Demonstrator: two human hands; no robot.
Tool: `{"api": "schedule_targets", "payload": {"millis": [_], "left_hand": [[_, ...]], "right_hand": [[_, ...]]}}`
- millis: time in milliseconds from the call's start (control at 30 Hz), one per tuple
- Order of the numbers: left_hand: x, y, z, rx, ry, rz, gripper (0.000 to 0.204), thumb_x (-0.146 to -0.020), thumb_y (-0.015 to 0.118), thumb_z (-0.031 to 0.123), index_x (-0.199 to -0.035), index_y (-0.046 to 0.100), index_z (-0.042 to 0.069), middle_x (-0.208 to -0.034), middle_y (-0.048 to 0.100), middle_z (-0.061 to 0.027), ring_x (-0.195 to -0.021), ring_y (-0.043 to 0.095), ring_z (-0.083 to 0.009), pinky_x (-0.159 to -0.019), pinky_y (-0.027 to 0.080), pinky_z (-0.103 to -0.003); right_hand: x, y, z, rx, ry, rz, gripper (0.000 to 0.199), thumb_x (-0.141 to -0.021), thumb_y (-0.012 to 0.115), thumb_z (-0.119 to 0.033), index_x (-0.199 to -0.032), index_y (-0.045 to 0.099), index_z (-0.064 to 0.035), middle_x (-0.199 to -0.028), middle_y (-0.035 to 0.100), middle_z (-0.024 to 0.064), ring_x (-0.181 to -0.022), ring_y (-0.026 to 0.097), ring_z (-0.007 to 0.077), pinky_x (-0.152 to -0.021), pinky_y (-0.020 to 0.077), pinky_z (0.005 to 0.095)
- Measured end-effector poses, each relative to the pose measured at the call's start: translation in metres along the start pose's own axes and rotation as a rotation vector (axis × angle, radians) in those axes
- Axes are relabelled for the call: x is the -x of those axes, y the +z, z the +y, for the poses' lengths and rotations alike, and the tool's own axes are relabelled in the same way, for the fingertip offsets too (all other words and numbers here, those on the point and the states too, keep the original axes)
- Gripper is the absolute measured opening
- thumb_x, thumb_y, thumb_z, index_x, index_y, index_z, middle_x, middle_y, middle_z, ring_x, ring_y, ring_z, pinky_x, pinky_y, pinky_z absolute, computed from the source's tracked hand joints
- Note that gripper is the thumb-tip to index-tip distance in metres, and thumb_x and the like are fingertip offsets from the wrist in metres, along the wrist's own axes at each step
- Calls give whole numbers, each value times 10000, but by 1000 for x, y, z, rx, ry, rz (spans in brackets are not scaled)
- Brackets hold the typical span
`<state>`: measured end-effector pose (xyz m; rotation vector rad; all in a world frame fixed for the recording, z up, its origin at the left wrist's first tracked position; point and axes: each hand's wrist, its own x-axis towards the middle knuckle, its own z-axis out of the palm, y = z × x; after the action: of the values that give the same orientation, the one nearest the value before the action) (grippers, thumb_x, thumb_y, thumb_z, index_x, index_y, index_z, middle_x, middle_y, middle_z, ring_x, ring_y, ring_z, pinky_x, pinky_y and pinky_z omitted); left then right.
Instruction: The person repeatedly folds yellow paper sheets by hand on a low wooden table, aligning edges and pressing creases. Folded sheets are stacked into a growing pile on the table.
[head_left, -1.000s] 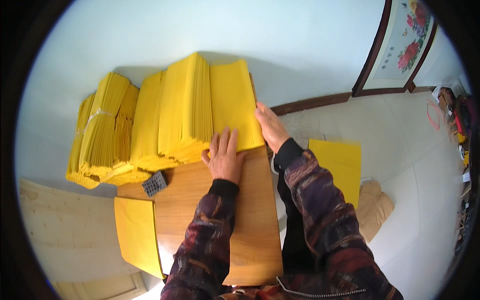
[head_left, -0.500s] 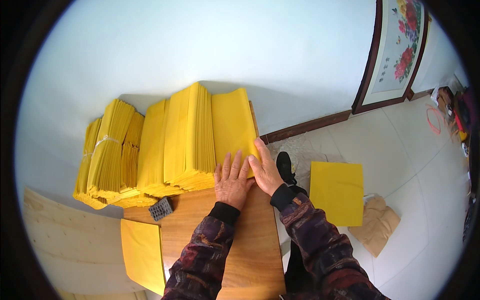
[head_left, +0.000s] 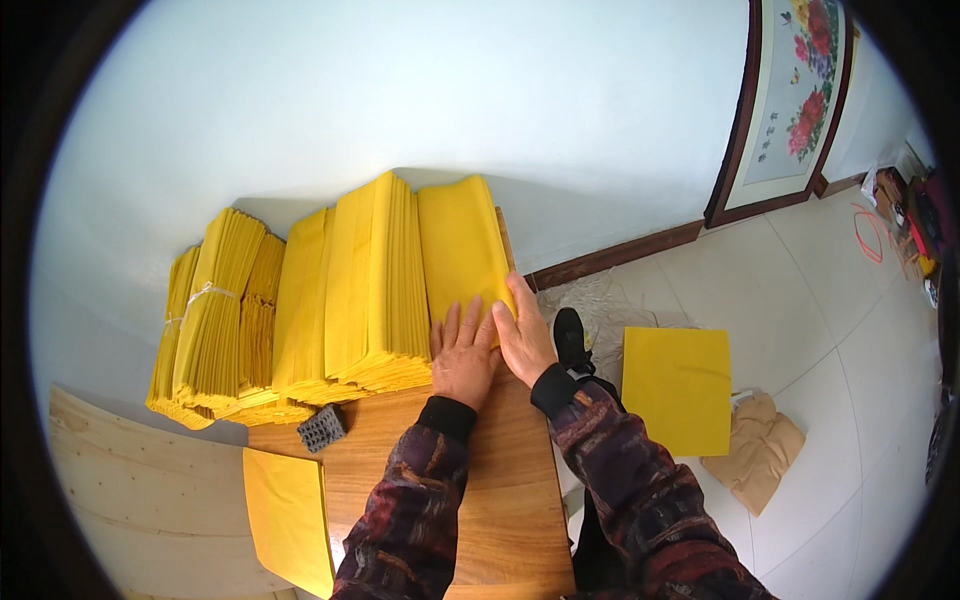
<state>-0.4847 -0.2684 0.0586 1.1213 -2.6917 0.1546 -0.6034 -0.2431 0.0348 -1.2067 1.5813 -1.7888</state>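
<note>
A yellow folded paper sheet [head_left: 462,235] lies at the right end of a row of yellow paper on the wooden table [head_left: 400,440]. My left hand [head_left: 463,368] rests on its lower part, palm down with fingers spread. At the sheet's lower right edge is my right hand [head_left: 527,343], fingers stretched along the edge and thumb apart on the paper. Just left of the sheet stands a thick pile of folded yellow paper [head_left: 375,280], its many layered edges facing right. Farther left sit yellow bundles [head_left: 212,310], tied with white string.
A dark grey, bumpy block [head_left: 321,428] lies on the table by the piles. One yellow sheet [head_left: 287,515] is at the table's left edge. On the tiled floor at right are another yellow sheet [head_left: 676,392] and a brown bag [head_left: 755,450]. A white wall [head_left: 450,90] rises behind.
My right hand has shifted slightly left and its fingers are straighter along the sheet's edge. My left hand stays flat on the paper. The view has moved a little.
</note>
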Motion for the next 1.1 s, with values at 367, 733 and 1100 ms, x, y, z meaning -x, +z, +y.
{"api": "schedule_targets", "payload": {"millis": [367,733,1100], "left_hand": [[10,1,8,145,37,108,612,-839,618,293,-1396,400,162,-1481,321,-73,-1380,265,-297,-1125,192,-486],[44,-22,19,165,48,112,593,-803,644,130,-1354,430,86,-1473,319,-128,-1374,274,-325,-1110,231,-466],[143,-51,14,390,-61,9,593,-788,655,110,-1345,451,96,-1455,351,-137,-1338,329,-336,-1070,292,-470]], "right_hand": [[2,1,4,-26,-24,60,522,-934,491,-231,-1328,358,84,-1364,408,257,-1291,375,378,-1084,290,400],[7,-6,-2,29,-64,-25,562,-942,482,-276,-1349,327,80,-1393,359,278,-1317,334,387,-1097,264,408],[15,-29,-14,158,-94,44,415,-938,497,-199,-1278,417,24,-1366,388,255,-1281,362,394,-1065,300,425]]}}
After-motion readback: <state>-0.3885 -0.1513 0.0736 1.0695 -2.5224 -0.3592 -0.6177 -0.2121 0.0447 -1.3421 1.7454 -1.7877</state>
